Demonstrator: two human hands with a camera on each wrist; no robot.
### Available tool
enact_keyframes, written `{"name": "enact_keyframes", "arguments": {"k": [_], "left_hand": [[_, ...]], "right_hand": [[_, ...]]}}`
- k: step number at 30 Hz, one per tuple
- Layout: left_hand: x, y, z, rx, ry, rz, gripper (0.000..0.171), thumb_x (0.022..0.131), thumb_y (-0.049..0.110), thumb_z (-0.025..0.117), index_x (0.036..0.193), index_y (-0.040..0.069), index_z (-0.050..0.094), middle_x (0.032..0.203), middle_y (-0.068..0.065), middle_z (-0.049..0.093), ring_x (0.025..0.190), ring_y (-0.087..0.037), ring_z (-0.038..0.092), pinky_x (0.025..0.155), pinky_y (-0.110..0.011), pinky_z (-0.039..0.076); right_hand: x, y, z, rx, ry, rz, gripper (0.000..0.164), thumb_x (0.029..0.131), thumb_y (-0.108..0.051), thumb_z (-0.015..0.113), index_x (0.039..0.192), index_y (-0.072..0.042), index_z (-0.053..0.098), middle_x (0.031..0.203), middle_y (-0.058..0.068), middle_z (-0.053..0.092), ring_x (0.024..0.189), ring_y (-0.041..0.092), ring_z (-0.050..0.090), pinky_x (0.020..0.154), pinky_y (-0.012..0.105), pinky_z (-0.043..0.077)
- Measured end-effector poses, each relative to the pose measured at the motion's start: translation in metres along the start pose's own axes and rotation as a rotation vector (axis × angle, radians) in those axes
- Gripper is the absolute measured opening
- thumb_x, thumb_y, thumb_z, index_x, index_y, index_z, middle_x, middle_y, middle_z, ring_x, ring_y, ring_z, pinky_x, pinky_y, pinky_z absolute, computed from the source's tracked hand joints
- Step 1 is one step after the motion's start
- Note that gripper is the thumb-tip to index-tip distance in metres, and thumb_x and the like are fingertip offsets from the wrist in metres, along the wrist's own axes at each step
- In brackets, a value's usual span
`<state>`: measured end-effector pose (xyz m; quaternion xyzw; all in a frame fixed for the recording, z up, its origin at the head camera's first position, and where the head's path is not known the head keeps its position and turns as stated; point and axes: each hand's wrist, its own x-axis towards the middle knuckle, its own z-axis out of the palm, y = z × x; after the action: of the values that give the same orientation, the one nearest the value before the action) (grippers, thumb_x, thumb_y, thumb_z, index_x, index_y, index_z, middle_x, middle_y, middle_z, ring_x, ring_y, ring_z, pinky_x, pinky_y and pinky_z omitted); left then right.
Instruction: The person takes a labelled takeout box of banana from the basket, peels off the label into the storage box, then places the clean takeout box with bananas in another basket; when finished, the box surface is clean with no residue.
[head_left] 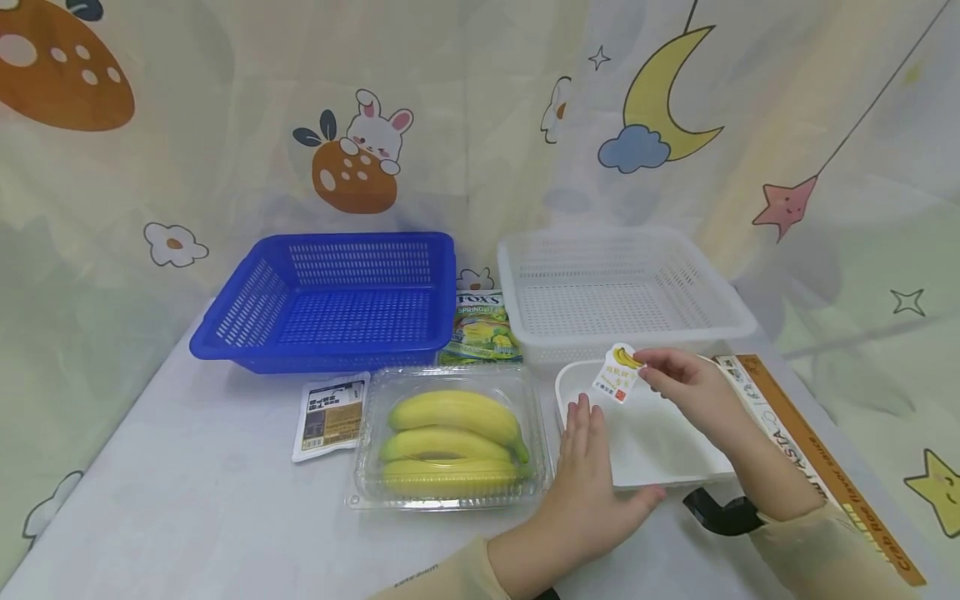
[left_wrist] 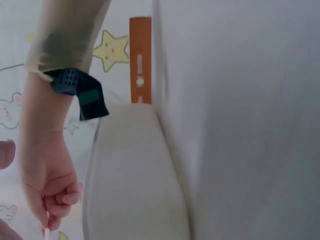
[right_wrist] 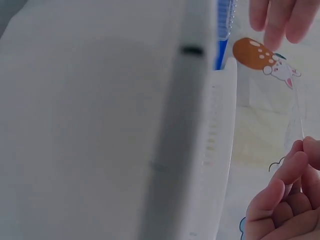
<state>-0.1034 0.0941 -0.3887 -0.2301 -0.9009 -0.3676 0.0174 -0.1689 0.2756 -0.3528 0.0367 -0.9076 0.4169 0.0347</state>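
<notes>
My right hand pinches a small white label with printed bananas between thumb and fingertips, above a white tray. In the right wrist view the label shows thin and edge-on, with the right hand curled below it. My left hand is held with fingers straight and thumb spread, at the tray's near left side; whether it touches the tray I cannot tell. Left of it stands a clear plastic box with bananas inside, its lid down.
Behind are a blue basket and a white basket, with a green Fox's bag between them. A small packet lies left of the banana box. A long orange-and-white box lies along the right side.
</notes>
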Motion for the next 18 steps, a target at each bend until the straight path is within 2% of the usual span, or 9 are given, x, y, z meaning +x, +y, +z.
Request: {"name": "enact_keyframes", "arguments": {"k": [7,10,14,18], "left_hand": [[-0.005,-0.002,0.01,-0.103,0.019,-0.081,0.103,0.074,0.046,0.069,0.143,-0.003,0.01,0.153,-0.015,-0.001,0.14,-0.035,0.005,0.108,-0.047,0.027],[-0.003,-0.003,0.012,-0.21,0.013,-0.16,0.109,0.072,0.041,0.073,0.145,0.001,0.003,0.153,-0.013,-0.007,0.14,-0.032,-0.002,0.109,-0.048,0.024],[0.003,-0.002,0.012,-0.361,0.0,-0.272,0.109,0.071,0.033,0.075,0.145,0.003,0.001,0.153,-0.01,-0.009,0.141,-0.029,-0.006,0.11,-0.05,0.019],[0.009,-0.002,0.014,-0.393,-0.008,-0.319,0.106,0.071,0.025,0.076,0.144,0.0,0.003,0.153,-0.013,-0.009,0.14,-0.032,-0.003,0.11,-0.05,0.019]], "right_hand": [[-0.001,0.004,0.002,0.013,0.012,-0.017,0.034,0.091,-0.03,0.054,0.115,-0.006,0.059,0.094,-0.018,0.058,0.079,0.0,0.054,0.068,0.014,0.048],[-0.001,0.005,0.001,0.028,0.008,-0.022,0.033,0.091,-0.027,0.055,0.115,-0.005,0.059,0.093,-0.019,0.057,0.079,-0.001,0.054,0.067,0.015,0.048],[-0.003,0.008,0.001,0.03,0.002,-0.024,0.033,0.091,-0.025,0.055,0.115,-0.004,0.058,0.093,-0.017,0.058,0.078,0.0,0.054,0.067,0.015,0.047],[-0.005,0.012,0.001,0.027,0.001,-0.012,0.032,0.091,-0.024,0.054,0.115,-0.003,0.058,0.092,-0.02,0.057,0.078,0.002,0.054,0.066,0.016,0.047]]}}
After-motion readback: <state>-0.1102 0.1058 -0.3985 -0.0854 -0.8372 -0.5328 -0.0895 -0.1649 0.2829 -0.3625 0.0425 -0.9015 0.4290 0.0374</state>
